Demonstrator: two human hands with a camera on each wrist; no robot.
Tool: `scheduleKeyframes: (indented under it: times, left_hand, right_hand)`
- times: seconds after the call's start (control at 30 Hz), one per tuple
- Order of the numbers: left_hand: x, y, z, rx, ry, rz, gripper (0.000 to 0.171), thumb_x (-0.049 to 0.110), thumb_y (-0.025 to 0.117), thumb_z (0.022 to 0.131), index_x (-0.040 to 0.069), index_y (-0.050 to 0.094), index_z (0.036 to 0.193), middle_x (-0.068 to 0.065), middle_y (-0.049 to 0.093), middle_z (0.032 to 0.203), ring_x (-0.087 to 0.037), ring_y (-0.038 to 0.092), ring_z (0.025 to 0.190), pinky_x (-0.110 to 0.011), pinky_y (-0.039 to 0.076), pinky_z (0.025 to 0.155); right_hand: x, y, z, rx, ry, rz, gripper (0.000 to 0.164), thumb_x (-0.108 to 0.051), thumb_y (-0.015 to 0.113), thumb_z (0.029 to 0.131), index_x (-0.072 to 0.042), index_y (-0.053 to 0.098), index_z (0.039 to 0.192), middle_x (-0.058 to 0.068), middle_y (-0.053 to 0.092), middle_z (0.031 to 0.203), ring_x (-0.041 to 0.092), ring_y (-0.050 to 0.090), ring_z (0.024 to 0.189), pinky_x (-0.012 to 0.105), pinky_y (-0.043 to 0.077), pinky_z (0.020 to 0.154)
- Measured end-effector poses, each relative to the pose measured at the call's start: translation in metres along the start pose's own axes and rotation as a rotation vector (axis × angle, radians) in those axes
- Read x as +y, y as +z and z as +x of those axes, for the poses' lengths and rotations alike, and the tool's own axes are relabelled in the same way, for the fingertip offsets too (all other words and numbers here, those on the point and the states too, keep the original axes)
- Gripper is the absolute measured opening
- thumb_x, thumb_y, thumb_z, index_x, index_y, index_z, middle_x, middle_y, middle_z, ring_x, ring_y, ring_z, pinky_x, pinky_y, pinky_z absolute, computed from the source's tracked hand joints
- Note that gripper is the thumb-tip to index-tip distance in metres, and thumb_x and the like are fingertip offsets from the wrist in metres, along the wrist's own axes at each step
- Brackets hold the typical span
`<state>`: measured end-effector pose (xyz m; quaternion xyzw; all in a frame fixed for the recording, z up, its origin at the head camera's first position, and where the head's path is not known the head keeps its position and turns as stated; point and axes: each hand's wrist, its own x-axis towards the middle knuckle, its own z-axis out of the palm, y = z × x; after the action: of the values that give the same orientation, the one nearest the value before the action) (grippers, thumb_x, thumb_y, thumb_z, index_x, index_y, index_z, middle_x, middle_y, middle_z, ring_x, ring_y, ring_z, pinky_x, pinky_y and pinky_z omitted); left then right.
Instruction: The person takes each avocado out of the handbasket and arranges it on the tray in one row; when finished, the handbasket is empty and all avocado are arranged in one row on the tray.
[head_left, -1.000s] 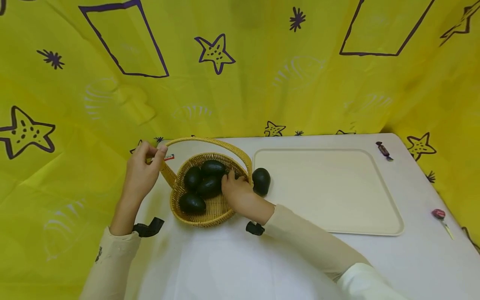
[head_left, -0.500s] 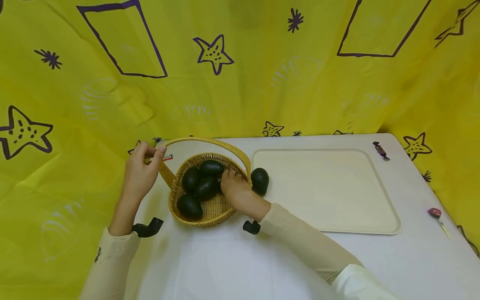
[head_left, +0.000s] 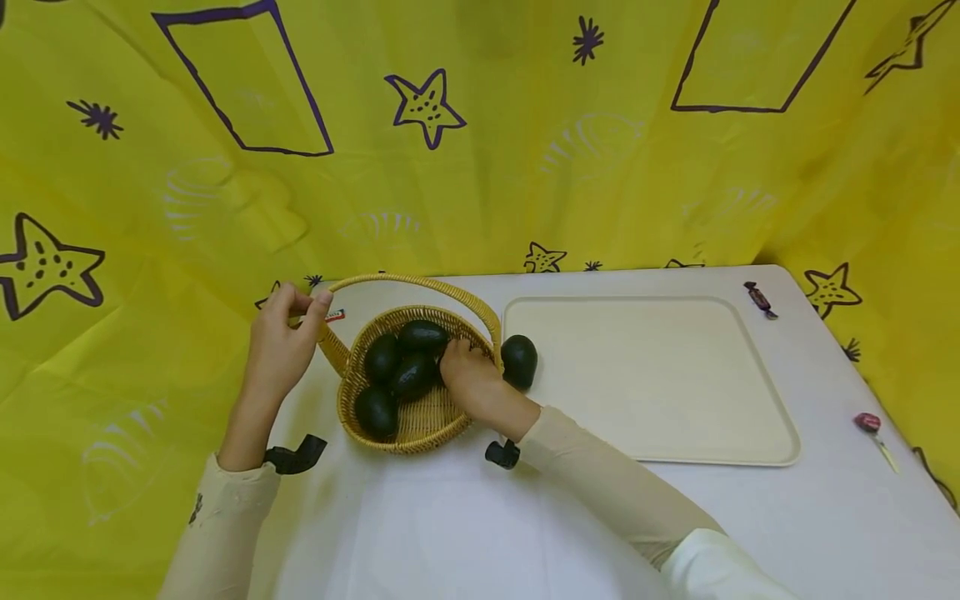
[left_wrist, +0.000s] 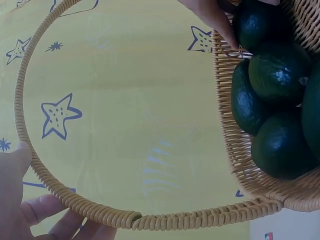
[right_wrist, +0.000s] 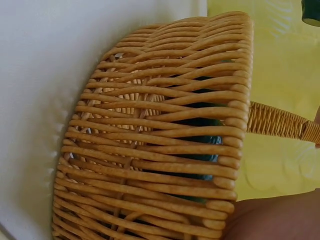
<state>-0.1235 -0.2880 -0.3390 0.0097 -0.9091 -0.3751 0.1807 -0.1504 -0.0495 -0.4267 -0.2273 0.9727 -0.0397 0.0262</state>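
Note:
A wicker basket (head_left: 431,425) with a tall arched handle (left_wrist: 100,210) holds several dark green avocados (head_left: 415,377). My left hand (head_left: 283,337) grips the left side of the handle, thumb on one side and fingers on the other. Inside the right end of the basket is my right hand (head_left: 472,379), its fingers bent down over an avocado (left_wrist: 257,25) that shows between thumb and fingers in the left wrist view. Another avocado (head_left: 519,362) lies outside, just right of the basket. In the right wrist view the basket wall hides most of the contents.
A cream tray (head_left: 652,383) lies right of the basket, its left edge beside the loose avocado. On the table's right side are a wrapped candy (head_left: 761,300) and a lollipop (head_left: 868,423). A yellow patterned cloth (head_left: 480,192) hangs behind the table.
The front avocado in the basket has turned and settled slightly. My right hand's fingers have sunk a little lower at the basket's right end. My left hand has stayed on the handle.

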Motion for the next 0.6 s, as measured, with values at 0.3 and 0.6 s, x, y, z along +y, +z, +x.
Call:
scheduleKeyframes:
  times: [0.3,0.6]
  left_hand:
    - [0.0003,-0.001,-0.0014,0.0,0.007,-0.017,0.045,0.044,0.057,0.109,0.0,0.053,0.101,-0.021,0.06,0.116,-0.038,0.06,0.116,-0.054,0.048,0.097]
    - [-0.0006,-0.0008,0.0013,-0.005,0.018,-0.038,0.045,0.044,0.056,0.11,0.0,0.052,0.1,-0.022,0.06,0.116,-0.038,0.06,0.117,-0.06,0.049,0.101]
  right_hand:
    - [0.001,-0.0005,0.0041,-0.074,0.021,0.082,0.032,-0.004,0.061,0.105,0.011,0.057,0.133,0.022,0.066,0.119,0.032,0.07,0.1,0.036,0.062,0.073]
    - [0.0012,-0.0076,0.0007,0.065,-0.016,0.059,0.014,-0.001,0.064,0.103,0.006,0.064,0.114,0.018,0.068,0.104,0.03,0.07,0.091,0.034,0.061,0.069]
